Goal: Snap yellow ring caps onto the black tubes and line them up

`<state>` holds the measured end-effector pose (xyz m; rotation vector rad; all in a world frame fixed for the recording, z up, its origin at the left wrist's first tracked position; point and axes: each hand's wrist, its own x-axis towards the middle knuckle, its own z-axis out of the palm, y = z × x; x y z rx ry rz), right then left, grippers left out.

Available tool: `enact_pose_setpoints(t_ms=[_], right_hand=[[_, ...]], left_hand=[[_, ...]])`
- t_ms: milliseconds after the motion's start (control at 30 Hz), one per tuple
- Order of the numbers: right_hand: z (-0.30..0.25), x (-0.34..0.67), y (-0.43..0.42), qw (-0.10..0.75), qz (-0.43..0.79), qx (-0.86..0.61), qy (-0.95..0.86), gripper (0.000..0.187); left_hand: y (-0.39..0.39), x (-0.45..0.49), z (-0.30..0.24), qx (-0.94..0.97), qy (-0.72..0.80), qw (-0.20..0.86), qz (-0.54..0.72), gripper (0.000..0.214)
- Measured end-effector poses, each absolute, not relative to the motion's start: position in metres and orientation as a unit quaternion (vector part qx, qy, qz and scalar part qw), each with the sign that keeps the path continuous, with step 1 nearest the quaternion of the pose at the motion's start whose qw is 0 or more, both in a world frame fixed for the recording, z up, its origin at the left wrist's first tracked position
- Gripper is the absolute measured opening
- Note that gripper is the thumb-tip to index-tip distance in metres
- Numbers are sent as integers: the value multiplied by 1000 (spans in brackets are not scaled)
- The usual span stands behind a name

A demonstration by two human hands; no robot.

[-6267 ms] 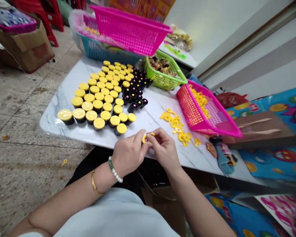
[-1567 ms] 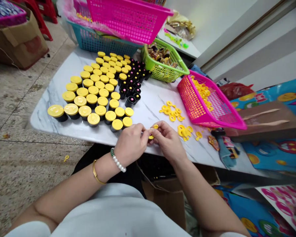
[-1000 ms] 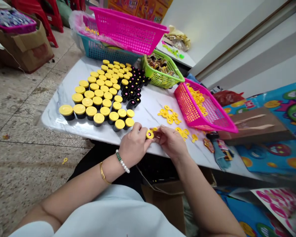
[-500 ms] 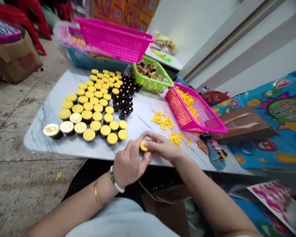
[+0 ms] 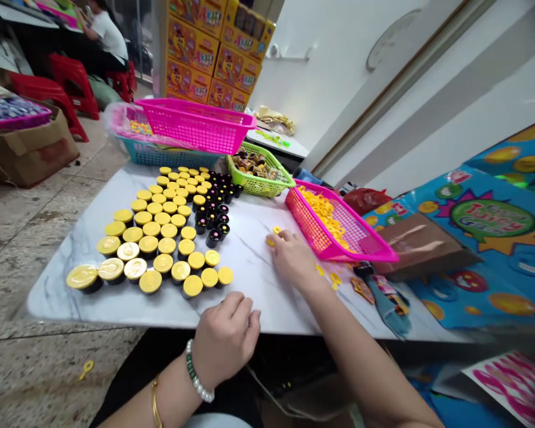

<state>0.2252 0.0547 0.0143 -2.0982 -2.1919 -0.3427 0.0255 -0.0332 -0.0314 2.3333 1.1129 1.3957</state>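
Observation:
My left hand (image 5: 227,333) is at the table's front edge, fingers curled in; the inside of its grip is hidden. My right hand (image 5: 292,258) lies over small yellow ring-shaped plastic pieces (image 5: 276,229), fingers reaching down with the tips touching them. The hand covers most of that little pile. Left of both hands stand many black cups with round yellow lids (image 5: 150,280), in rows. Behind them are black cups without lids (image 5: 214,238), with small pink or yellow bits inside.
A pink basket (image 5: 374,249) of yellow ring pieces stands right of my right hand. Beyond are a green basket (image 5: 267,187) of small pieces and stacked pink (image 5: 196,125) and blue (image 5: 169,156) baskets. A cardboard flap (image 5: 423,246) lies at the right.
My hands have parted; my right hand has moved to the yellow ring pieces. The yellow-lidded piece has left my fingers, and another lidded cup stands at the group's right end. The view has tilted up.

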Motion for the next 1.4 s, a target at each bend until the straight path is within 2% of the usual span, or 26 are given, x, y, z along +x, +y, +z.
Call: enact_pose_setpoints(t_ms=[67,133,200,300,367,433,567,733,800,933,1000,1100,1233,1333,1400], right_hand=[[12,245,58,-22,-146,-664,-733,23],[8,256,59,-28,-153,-658,-737,22],[5,258,60,12,-151,-655,-740,22],[6,245,66,153,-133,-632,-748,20],[10,227,73,250,-85,-605,-751,20],[15,205,80,304,-21,-576,-759,21],[17,174,93,302,77,-562,-766,19],[5,188,89,290,203,-628,-693,19],[-1,201,80,275,179,-644,-691,20],[2,205,61,264,-25,-619,-739,20],[10,194,61,284,-39,-571,-769,23],[26,176,82,339,29,-501,-796,30],[38,176,148,443,219,-545,-678,43],[42,185,188,476,278,-570,-610,58],[41,189,187,475,294,-573,-600,55]], left_hand=[[-33,26,-32,800,383,100,452,11],[-33,26,-32,810,383,96,433,13],[-33,26,-33,817,383,92,422,14],[-33,25,-33,821,382,88,416,16],[-34,25,-34,823,380,85,414,17],[-34,26,-35,821,382,83,415,17],[-33,27,-35,817,390,86,417,16],[-32,25,-33,817,397,88,409,17],[-31,24,-33,820,396,86,404,18],[-32,26,-34,826,394,83,394,18],[-33,26,-34,827,394,87,393,18],[-33,22,-28,817,370,153,414,17],[-31,1,-8,769,275,310,487,17],[-28,-26,10,756,242,317,519,16],[-28,-47,23,752,266,310,518,21]])
